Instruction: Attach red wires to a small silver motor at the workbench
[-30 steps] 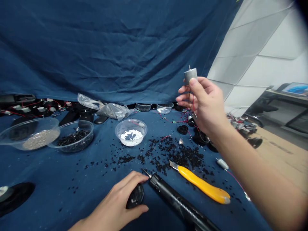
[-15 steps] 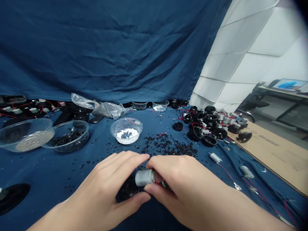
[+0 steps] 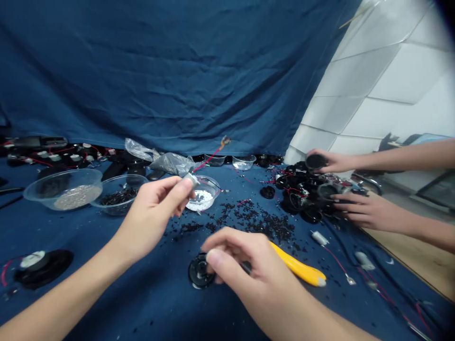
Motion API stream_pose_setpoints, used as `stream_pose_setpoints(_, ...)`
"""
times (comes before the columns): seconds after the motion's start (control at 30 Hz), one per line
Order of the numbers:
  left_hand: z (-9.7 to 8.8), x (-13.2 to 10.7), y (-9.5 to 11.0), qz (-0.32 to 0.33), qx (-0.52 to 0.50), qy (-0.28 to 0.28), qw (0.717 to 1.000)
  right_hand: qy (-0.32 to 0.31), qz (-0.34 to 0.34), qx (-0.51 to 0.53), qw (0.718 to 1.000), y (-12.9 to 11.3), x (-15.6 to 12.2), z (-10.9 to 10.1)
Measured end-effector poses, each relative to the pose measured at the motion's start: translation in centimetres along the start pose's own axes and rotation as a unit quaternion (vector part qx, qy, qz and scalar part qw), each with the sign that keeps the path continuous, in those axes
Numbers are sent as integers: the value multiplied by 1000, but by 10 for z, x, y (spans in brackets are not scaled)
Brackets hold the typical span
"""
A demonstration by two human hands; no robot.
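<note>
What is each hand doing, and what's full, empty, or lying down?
Left hand: raised, pinching small silver motor.
Right hand: fingertips on round black housing, flat on blue cloth.
Yellow utility knife: lying flat.
Clear bowl of white bits: partly filled.
Far clear cup: looks empty.

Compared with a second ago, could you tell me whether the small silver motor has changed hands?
Yes. The silver motor is now pinched in the left hand, just left of the white-pellet bowl; earlier the right hand held it far right of that bowl.

Blue cloth backdrop [image 3: 170, 71] — white panelled wall [image 3: 384, 80] (right side).
</note>
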State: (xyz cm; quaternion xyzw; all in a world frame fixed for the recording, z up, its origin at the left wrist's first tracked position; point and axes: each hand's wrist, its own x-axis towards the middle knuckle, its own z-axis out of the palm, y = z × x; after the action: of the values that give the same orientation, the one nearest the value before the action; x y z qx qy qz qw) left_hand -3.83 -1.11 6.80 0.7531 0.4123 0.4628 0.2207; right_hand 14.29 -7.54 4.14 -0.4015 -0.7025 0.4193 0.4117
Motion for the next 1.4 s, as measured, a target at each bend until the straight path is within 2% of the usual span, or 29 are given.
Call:
stream_pose_setpoints(0.07,5,-7,5,26,21,-5,999,-30,48,177,983,13,6,17)
stream_pose_setpoints(0.13,13,-19,6,99,123,-50,986,-25,60,329,942,25,9,35)
stream_pose_setpoints(0.2,20,-29,4,172,219,-87,956,18,81,412,907,35,10,49)
stream_pose_setpoints(0.27,21,-34,2,194,254,-135,938,63,90,433,895,42,9,55)
stream_pose_setpoints(0.33,19,-32,2,190,245,-203,929,97,73,399,909,49,10,52)
stream_pose_setpoints(0.4,15,-22,2,185,241,-249,920,133,46,348,927,56,13,42)
stream_pose_setpoints(0.5,13,6,-8,150,292,-244,913,184,4,282,942,65,18,24)
stream_pose_setpoints(0.6,19,46,-35,95,364,-216,901,208,-22,208,955,71,17,17)
stream_pose_setpoints(0.63,22,61,-47,74,387,-224,892,204,-27,184,961,73,15,17)
stream_pose_setpoints(0.7,28,87,-70,34,424,-258,867,187,-37,149,970,75,10,21)
stream_pose_setpoints(0.77,34,109,-91,1,445,-318,837,172,-35,124,977,76,6,26)
stream_pose_setpoints(0.87,42,132,-112,-18,458,-384,802,160,-10,67,985,80,3,29)
stream_pose_setpoints(0.97,51,145,-126,-22,471,-397,787,156,-2,9,988,83,1,29)
stream_pose_setpoints(1.07,56,151,-135,-22,475,-396,786,167,-6,-16,986,82,-3,27)
stream_pose_setpoints(1.2,60,150,-139,-15,461,-385,799,184,0,-3,983,76,-7,27)
stream_pose_setpoints(1.4,71,146,-133,-4,432,-371,822,193,10,0,981,72,-9,27)
